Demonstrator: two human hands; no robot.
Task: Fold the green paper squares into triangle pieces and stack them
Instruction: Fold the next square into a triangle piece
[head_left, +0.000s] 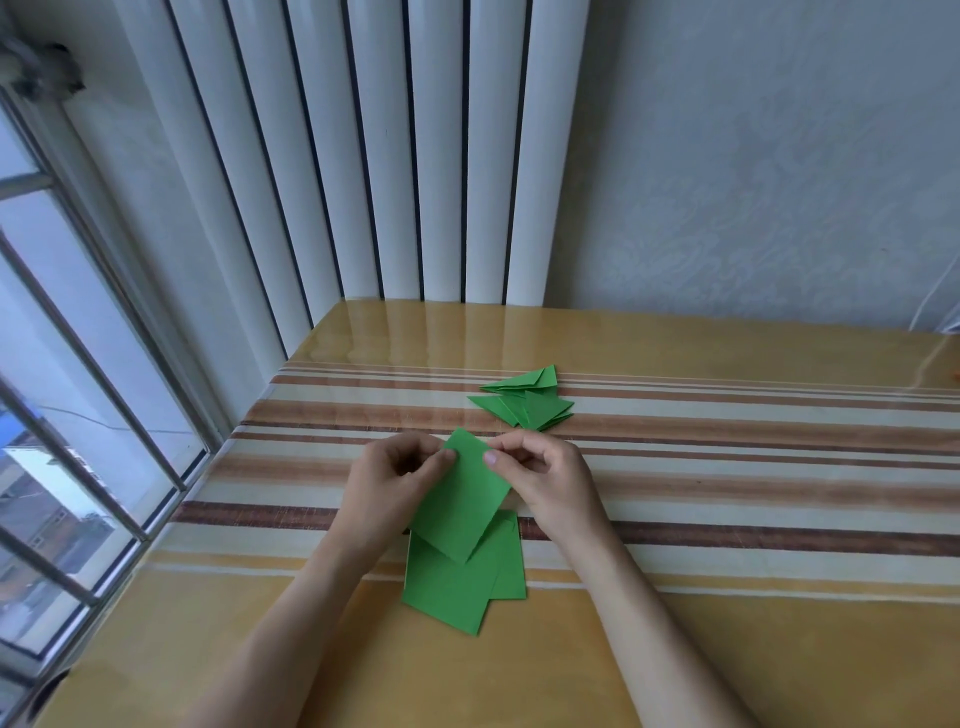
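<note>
Two bare hands worked over a glossy table (727, 649) with brown and cream stripes. Between them was one green paper sheet (460, 501), lifted and tilted, its lower corner hanging over the loose sheets beneath. The left hand (395, 475) pinched the sheet's upper left edge, thumb on the near face, remaining fingers curled behind. The right hand (540, 475) pinched the upper right edge, thumb pad pressed on the green face, fingers curled above it. Both grips were clamped on the same sheet, near its top corner. Under the held sheet lay a small pile of unfolded green squares (457, 587), flat on the table, overlapping and fanned slightly out of line; the exact count could not be told. Farther from the person, just past the hands, sat a cluster of folded green triangles (524, 405), loosely heaped, some overlapping, points spread in different directions; the cluster was apart from both hands. Behind the table stood a white ribbed radiator (363, 156) against the wall. A window (78, 415) with a grey frame ran along the left side. Pale patterned wallpaper (753, 182) covered the wall at right.
</note>
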